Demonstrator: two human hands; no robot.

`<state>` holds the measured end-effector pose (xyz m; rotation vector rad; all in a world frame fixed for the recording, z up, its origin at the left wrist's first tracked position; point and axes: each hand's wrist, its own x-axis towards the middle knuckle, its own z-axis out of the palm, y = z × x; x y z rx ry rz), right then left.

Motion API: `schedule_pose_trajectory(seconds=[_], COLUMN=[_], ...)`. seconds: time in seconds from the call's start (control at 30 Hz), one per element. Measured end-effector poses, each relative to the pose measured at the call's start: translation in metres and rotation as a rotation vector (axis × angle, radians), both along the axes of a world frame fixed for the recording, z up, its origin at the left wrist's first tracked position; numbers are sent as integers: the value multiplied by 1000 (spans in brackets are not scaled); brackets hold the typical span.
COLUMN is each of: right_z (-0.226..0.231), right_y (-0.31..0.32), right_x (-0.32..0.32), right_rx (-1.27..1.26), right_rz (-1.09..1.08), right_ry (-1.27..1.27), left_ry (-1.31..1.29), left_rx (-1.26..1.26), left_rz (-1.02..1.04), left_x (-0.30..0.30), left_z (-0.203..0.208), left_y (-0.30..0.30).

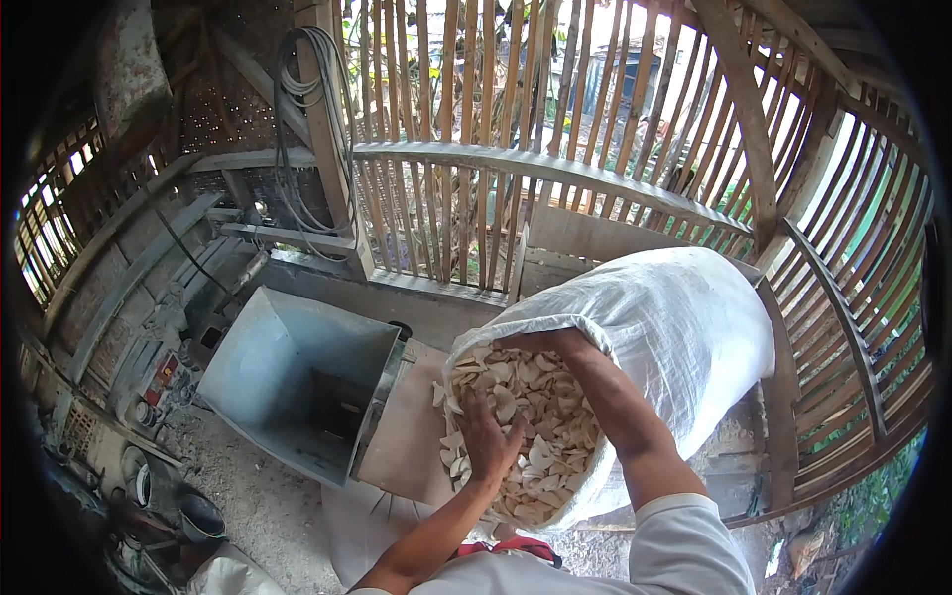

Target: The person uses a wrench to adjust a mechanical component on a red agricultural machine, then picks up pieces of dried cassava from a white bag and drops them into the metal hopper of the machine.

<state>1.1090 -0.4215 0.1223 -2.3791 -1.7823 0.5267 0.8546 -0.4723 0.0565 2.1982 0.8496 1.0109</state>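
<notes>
A large white woven sack [684, 317] lies on its side at the right, its mouth facing the left. Pale dried slices [535, 451], which look like root chips, fill the mouth and spill onto a flat board [412, 421]. My left hand [489, 436] rests against the slices at the mouth's left side, fingers apart. Through the top of the mouth reaches my right hand [545, 342], stretched flat over the slices beneath the cloth rim, its fingertips in shadow. Left of the board stands a blue-grey metal hopper [268, 347] with a dark opening at its bottom.
A slatted wooden wall [436, 208] curves behind the sack and hopper. Coiled cable [307, 89] hangs on a post. A dark bucket [201, 518] and clutter stand at lower left on the dusty floor [248, 476].
</notes>
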Motion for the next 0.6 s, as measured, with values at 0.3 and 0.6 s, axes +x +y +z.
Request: schedule_pose_trajectory(seconds=[0.3,0.6], right_z=[41,66], right_y=[-6,-26], right_x=[-32,-64], right_rx=[-93,-60], right_rz=[-75,-121], right_ry=[228,323], left_ry=[0,-158], left_rx=[-119,-165], left_rz=[262,219], left_x=[23,18], left_z=[18,14], left_y=[5,8])
